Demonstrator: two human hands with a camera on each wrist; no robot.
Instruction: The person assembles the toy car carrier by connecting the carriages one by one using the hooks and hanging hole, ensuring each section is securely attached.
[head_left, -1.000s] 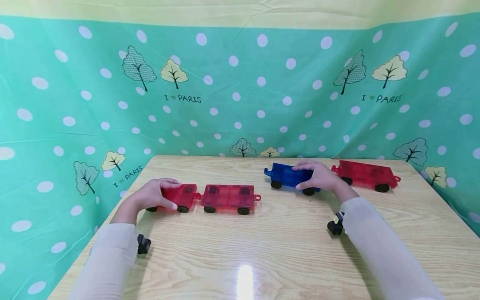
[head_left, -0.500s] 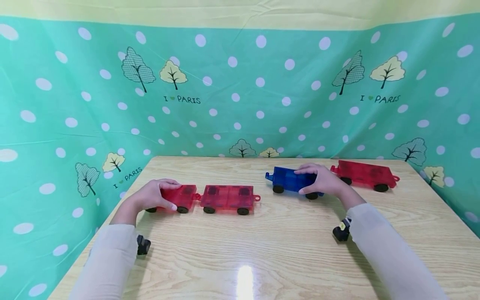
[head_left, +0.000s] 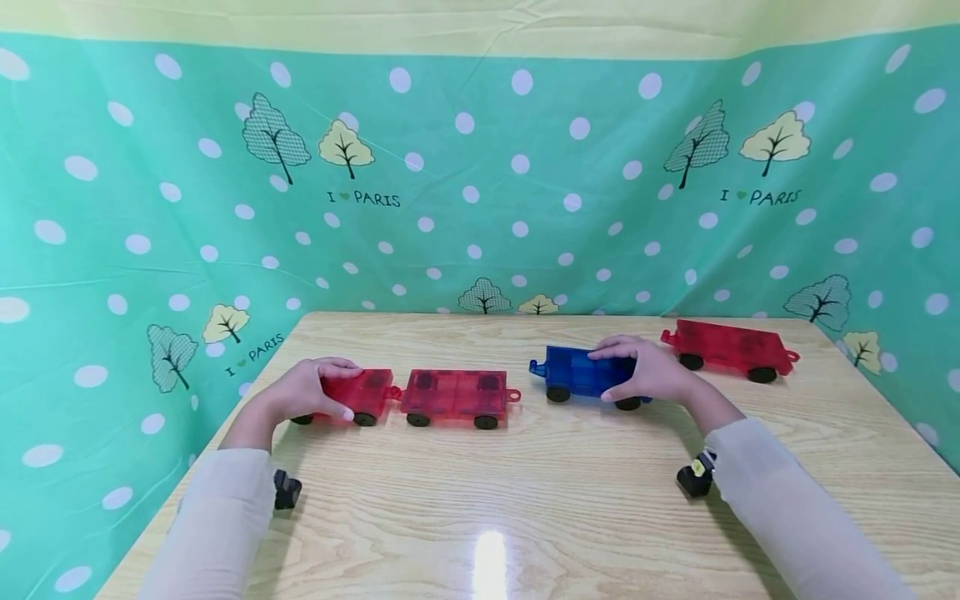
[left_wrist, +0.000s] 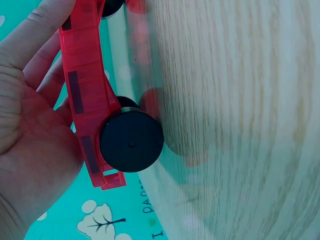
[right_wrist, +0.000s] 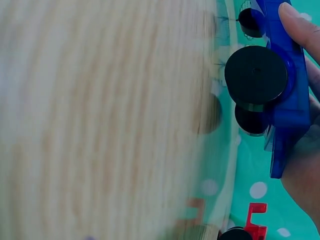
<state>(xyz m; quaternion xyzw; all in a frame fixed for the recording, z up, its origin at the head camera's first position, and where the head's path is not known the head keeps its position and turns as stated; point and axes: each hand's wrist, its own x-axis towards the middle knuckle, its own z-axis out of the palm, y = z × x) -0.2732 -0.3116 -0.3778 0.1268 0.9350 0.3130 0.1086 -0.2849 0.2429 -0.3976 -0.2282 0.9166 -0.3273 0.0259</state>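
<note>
At the left of the head view, my left hand (head_left: 300, 392) grips a red translucent toy train car (head_left: 371, 382), thumb on its near side, fingers over the far side. Its right end is linked to a second red car (head_left: 455, 393), which has a ring coupling (head_left: 513, 395) on its right. My right hand (head_left: 660, 372) holds a blue toy car (head_left: 573, 371) by its right part; its hook (head_left: 537, 367) points left, apart from that ring. The right wrist view shows the blue car (right_wrist: 295, 80) with black wheels. Whether they touch the table cannot be told.
Another red car (head_left: 729, 346) stands behind my right hand, near the table's back edge. The wooden table (head_left: 420, 508) meets a green dotted cloth (head_left: 420, 250) at the back and left. Small black cameras (head_left: 696, 477) are worn at both wrists.
My right hand has brought the blue car nearer to me, its hook now about level with the back of the red cars. The left hand and the red cars have stayed in place.
</note>
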